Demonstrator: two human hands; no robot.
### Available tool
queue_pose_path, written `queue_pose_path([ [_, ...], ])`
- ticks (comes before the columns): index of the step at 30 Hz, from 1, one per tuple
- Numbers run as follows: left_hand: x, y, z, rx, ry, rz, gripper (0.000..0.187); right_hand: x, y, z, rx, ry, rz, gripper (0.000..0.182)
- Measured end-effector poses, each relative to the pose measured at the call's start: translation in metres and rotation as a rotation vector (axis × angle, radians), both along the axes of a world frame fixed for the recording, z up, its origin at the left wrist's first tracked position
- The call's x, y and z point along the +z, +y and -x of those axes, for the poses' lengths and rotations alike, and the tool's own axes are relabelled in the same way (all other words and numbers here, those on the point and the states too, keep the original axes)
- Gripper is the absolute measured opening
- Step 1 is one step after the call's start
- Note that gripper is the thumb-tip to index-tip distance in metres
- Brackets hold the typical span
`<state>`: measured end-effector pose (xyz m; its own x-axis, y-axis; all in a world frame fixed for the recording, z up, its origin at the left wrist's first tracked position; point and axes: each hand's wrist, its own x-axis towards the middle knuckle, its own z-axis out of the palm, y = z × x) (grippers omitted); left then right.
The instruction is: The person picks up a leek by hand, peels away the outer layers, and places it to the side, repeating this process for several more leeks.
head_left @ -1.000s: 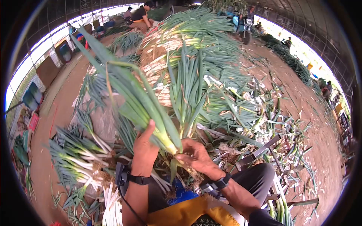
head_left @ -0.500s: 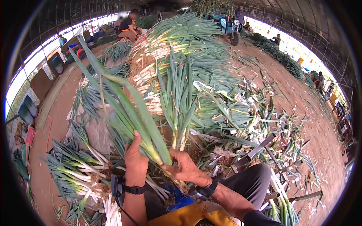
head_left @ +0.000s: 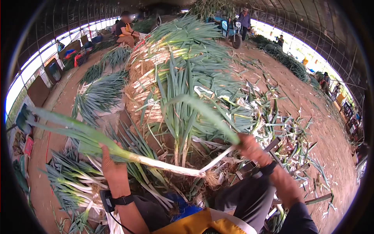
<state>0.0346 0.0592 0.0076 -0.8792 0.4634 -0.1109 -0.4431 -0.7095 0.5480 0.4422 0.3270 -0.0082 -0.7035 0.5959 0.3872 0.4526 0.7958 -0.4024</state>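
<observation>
My left hand is closed around a large green onion where the white stalk turns green; its leaves stretch to the left. At the other end hang its roots. My right hand, partly blurred, grips an outer leaf at the right. The leaf's pale sheath still joins the onion at the root end, while its green blade arches up and left. Just beyond, a few unpeeled green onions lean against the heap. Clean white-stalked green onions lie at the lower left.
A long heap of green onions fills the middle. Torn leaves litter the ground to the right, around a metal frame near my knee. Farther back are a seated person, a standing person and a blue three-wheeler.
My right hand has moved right and up, drawing the outer leaf away from the stalk. My left hand has moved left and down, tipping the onion from upright to nearly level.
</observation>
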Motion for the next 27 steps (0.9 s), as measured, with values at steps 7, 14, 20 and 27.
queue_pose_path([
  [7,0.0,-0.012,0.013,0.013,0.035,-0.104,0.039,0.042,0.148,-0.17,-1.002,-0.172,-0.874,0.024],
  [14,0.007,0.013,-0.02,-0.118,-0.02,-0.11,0.046,0.017,-0.017,0.004,-0.047,0.069,0.493,0.026],
  [20,0.019,0.024,-0.043,-0.245,0.064,-0.066,0.055,0.021,-0.131,0.131,0.53,0.531,1.154,0.034],
  [27,0.003,0.03,-0.038,-0.488,0.202,-0.25,0.06,0.018,-0.148,0.21,0.679,0.137,1.424,0.045],
])
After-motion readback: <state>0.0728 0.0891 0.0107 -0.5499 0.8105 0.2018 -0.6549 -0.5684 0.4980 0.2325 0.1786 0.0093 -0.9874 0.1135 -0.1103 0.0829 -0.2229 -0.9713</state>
